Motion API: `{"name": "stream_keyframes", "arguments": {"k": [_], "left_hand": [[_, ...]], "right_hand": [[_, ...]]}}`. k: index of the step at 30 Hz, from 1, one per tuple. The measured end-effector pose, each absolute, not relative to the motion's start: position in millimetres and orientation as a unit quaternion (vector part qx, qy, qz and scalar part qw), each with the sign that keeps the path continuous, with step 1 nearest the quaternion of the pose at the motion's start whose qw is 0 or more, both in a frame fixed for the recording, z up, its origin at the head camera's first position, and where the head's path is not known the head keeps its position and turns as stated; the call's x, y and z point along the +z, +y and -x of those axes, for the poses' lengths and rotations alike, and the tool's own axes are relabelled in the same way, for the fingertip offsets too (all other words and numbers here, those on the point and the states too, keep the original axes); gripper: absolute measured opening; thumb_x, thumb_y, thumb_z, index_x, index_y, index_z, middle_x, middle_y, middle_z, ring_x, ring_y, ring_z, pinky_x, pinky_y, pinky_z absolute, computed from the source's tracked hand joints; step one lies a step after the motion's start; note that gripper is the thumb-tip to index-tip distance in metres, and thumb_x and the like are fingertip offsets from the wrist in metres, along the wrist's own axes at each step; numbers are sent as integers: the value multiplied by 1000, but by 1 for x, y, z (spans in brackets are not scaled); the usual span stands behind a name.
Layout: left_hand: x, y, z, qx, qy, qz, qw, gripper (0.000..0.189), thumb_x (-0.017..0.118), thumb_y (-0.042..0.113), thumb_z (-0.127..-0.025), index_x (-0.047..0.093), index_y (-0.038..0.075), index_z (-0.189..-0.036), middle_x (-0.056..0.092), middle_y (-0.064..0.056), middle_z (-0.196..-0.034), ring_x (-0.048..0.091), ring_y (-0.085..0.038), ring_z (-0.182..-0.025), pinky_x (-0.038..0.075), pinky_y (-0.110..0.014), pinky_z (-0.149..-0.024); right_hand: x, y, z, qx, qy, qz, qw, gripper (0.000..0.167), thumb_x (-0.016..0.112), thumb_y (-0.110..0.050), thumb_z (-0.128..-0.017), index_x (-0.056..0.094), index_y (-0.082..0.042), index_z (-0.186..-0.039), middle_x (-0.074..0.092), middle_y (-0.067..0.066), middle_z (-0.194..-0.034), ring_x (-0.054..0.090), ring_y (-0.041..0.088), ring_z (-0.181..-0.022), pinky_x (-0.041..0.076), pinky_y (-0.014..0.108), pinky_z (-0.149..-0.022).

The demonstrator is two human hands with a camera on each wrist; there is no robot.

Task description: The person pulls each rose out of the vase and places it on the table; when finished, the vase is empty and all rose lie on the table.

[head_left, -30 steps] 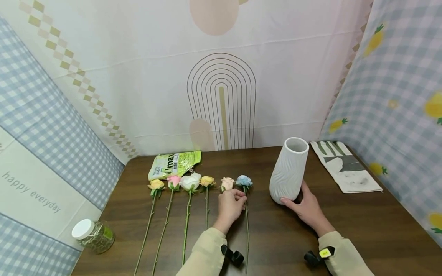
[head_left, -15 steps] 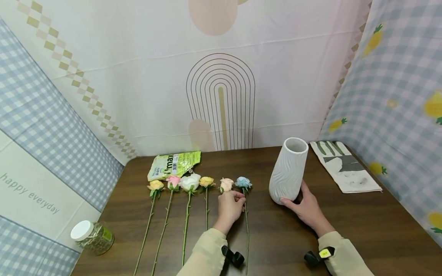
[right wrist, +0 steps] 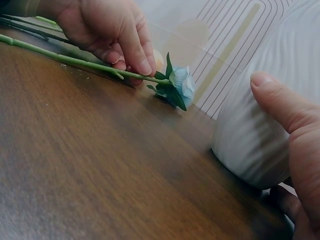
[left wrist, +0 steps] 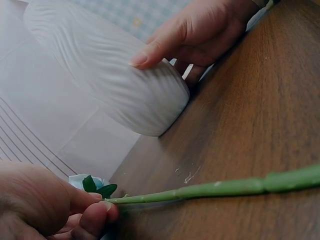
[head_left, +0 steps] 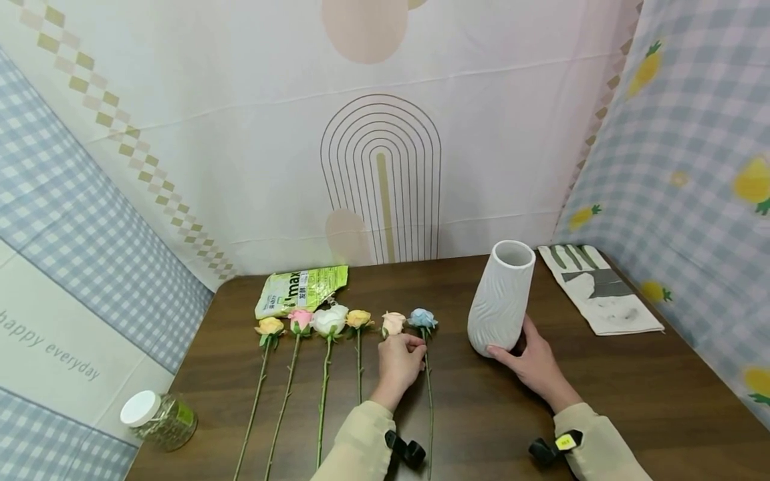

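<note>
My left hand (head_left: 400, 367) pinches the green stem of a blue artificial rose (head_left: 423, 318) between thumb and fingertips, just below its bloom. That stem (left wrist: 225, 187) runs along the tabletop toward the near side. Low on a white ribbed vase (head_left: 502, 300), my right hand (head_left: 535, 367) grips with the thumb in front and the fingers behind. The vase's mouth faces up and its base is at the table. Close beside the left hand lies a peach rose (head_left: 394, 323), most of its stem hidden by the hand and sleeve.
To the left lie a yellow-orange rose (head_left: 359, 318), a white rose (head_left: 329, 321), a pink rose (head_left: 300, 321) and a yellow rose (head_left: 269, 327). Behind them is a green packet (head_left: 301, 291). A white-lidded jar (head_left: 159, 419) stands far left; a folded cloth (head_left: 601, 294) lies back right.
The head view has shifted slightly. Both hands stay in place, the left at the blue rose's stem and the right on the vase.
</note>
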State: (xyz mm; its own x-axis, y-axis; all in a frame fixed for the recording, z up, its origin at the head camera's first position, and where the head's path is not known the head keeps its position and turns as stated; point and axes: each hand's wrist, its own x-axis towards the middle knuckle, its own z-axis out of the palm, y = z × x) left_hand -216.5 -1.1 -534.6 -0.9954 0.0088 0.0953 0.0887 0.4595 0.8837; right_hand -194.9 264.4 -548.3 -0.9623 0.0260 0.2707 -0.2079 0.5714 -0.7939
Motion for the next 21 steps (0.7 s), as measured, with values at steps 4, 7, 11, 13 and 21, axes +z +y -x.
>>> {"name": "stream_keyframes", "arguments": {"k": [4,7,11,13,21], "left_hand": [[-534,-1,217,-520,-852,30,38,3,74,7,-84,75,4,-84,65,6,-62,55,-1,-41,48,-20,-43],[-534,0,217,-520,-853,30,38,4,74,8,-84,75,3,-84,65,7,-62,55,0,-41,48,-19,-43],[-531,0,216,-526,-849,32,41,6,74,8,-84,75,3,-83,66,5,-63,56,-1,-40,48,-19,-42],[-527,-1,215,-532,-845,31,42,5,74,7,-84,74,2,-83,67,3,-63,56,-2,-39,48,-20,-41],[-503,-11,211,-514,-855,42,51,4,74,8,-84,74,4,-83,67,3,-63,55,-2,-39,48,-21,-41]], "right_hand": [[-548,265,195,459,-878,-51,124,94,81,-33,-78,24,-9,-150,46,22,-137,45,35,-123,39,53,-94],[-547,266,194,459,-879,-49,122,94,81,-33,-78,25,-9,-149,46,22,-138,45,35,-123,39,53,-94],[-545,266,193,459,-879,-45,119,93,81,-34,-79,25,-8,-149,45,21,-138,45,35,-123,39,53,-95],[-543,266,193,462,-878,-46,117,93,80,-34,-79,25,-8,-149,45,21,-138,46,36,-123,40,54,-94],[-543,265,193,481,-869,-51,104,94,81,-32,-79,23,-13,-151,43,18,-141,44,33,-126,39,54,-97]]}}
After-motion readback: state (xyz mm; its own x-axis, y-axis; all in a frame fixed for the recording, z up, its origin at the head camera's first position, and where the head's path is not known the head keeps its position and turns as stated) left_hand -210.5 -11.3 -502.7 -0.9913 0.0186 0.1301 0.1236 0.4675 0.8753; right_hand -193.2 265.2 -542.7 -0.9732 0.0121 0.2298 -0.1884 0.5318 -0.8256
